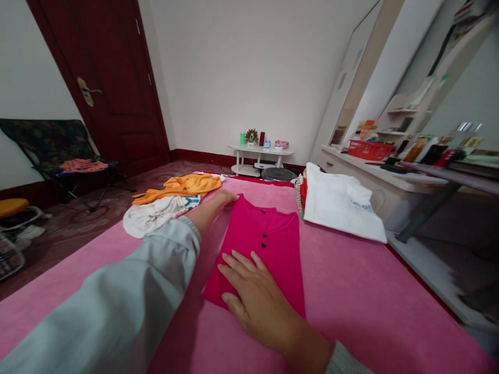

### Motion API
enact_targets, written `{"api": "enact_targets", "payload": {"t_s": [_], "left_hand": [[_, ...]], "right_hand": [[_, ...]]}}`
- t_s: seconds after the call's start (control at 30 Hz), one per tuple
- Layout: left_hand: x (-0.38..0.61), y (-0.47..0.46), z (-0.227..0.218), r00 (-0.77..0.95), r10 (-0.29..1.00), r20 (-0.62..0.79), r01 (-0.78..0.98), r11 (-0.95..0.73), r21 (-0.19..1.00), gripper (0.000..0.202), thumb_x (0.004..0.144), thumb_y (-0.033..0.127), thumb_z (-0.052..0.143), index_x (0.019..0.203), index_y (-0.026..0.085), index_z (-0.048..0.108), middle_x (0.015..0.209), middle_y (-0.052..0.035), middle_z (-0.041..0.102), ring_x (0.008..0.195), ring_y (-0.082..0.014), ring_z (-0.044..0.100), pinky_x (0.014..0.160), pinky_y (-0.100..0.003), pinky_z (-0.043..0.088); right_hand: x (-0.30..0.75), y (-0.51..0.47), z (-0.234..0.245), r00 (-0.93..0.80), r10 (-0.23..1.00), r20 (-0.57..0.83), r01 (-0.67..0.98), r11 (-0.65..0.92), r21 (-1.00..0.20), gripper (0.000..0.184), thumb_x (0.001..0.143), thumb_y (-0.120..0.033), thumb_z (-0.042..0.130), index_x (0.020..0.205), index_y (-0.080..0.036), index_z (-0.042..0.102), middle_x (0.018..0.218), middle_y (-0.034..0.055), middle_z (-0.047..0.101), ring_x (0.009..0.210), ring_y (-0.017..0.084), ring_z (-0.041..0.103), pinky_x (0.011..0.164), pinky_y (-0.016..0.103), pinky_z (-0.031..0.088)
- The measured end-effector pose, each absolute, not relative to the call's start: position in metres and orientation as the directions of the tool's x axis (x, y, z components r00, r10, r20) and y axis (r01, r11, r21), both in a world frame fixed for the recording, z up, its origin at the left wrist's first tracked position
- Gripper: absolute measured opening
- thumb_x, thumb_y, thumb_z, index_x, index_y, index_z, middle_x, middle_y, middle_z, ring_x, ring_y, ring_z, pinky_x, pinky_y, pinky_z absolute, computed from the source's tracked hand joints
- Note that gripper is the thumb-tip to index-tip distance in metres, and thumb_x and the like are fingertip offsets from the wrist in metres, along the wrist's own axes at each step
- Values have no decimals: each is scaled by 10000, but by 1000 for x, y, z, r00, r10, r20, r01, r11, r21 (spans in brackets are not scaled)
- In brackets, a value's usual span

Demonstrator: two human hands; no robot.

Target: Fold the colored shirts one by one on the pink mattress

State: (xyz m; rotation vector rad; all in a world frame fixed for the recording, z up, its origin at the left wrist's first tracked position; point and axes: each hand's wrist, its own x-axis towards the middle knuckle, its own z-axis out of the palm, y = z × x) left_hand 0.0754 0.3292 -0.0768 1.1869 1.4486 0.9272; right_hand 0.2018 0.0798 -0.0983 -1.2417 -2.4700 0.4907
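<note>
A magenta buttoned shirt (268, 236) lies folded into a long strip on the pink bed cover (351, 291). My left hand (224, 199) reaches out to the shirt's far left corner at the collar end and touches its edge. My right hand (253, 293) lies flat, fingers spread, on the shirt's near end. Neither hand grips anything that I can see.
An orange garment (183, 186) and a white one (154, 214) lie heaped at the bed's far left. A stack of folded clothes topped by a white shirt (339, 202) sits at the right. Beyond are a small white table (260, 156), a folding chair (58, 150), a dark door and a cluttered counter (390, 166).
</note>
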Motion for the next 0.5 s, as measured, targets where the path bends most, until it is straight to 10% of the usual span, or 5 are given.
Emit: {"api": "enact_targets", "payload": {"t_s": [0.1, 0.3, 0.5], "left_hand": [[77, 343, -75, -5, 976, -216, 226, 211, 951, 346, 911, 341, 565, 1199, 150, 553, 1186, -96, 580, 1002, -211, 599, 838, -415, 527], [75, 361, -91, -6, 996, -85, 267, 83, 960, 268, 662, 330, 771, 642, 139, 584, 511, 27, 539, 451, -95, 487, 462, -210, 398], [71, 363, -121, 61, 994, 89, 431, -107, 896, 232, 662, 340, 716, 576, 154, 607, 465, 44, 531, 422, -78, 420, 437, -195, 289]], "right_hand": [[202, 81, -99, -570, 811, 128, 698, 561, -446, 485, 971, -430, 367, 1440, -308, 369, 1530, -19, 322, 1431, 158, 214, 1191, 453, 66], [202, 82, -101, -565, 817, 121, 694, 549, -466, 485, 972, -423, 361, 1441, -297, 369, 1528, -15, 326, 1433, 166, 208, 1193, 459, 50], [202, 83, -103, -563, 819, 109, 679, 534, -503, 496, 970, -436, 362, 1445, -294, 358, 1535, -17, 306, 1434, 167, 205, 1193, 463, 51]]}}
